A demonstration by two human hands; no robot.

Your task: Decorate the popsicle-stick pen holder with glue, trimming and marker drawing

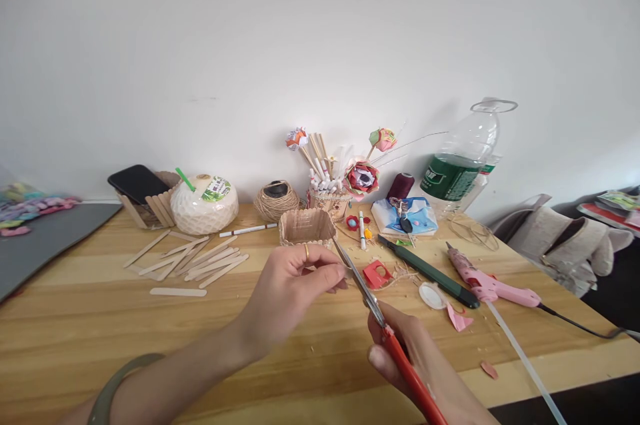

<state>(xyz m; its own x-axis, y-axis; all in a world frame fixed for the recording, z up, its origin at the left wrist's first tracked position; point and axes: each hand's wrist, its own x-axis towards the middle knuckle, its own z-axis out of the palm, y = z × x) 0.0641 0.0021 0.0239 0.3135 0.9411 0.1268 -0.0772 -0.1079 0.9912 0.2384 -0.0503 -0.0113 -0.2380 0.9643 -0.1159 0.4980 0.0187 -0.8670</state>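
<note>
My right hand (pixel 415 352) grips red-handled scissors (pixel 373 305), blades pointing up and away to the left. Close to the blades, my left hand (pixel 295 288) is closed in a pinch, a ring on one finger; what lies between its fingertips is too small to make out. Just beyond the left hand sits a small brown open box (pixel 305 222) with a scalloped rim, its lower front partly hidden by the fingers. A red paper piece with a hole (pixel 376 274) lies to the right of the blades.
Wooden craft sticks (pixel 215 264) lie scattered at left, before a white coconut (pixel 205 205). Behind stand a twine ball (pixel 276 200), paper flowers (pixel 363 178) and a large bottle (pixel 463 158). A green utility knife (pixel 430 270) and a corded pink glue gun (pixel 493 285) lie at right.
</note>
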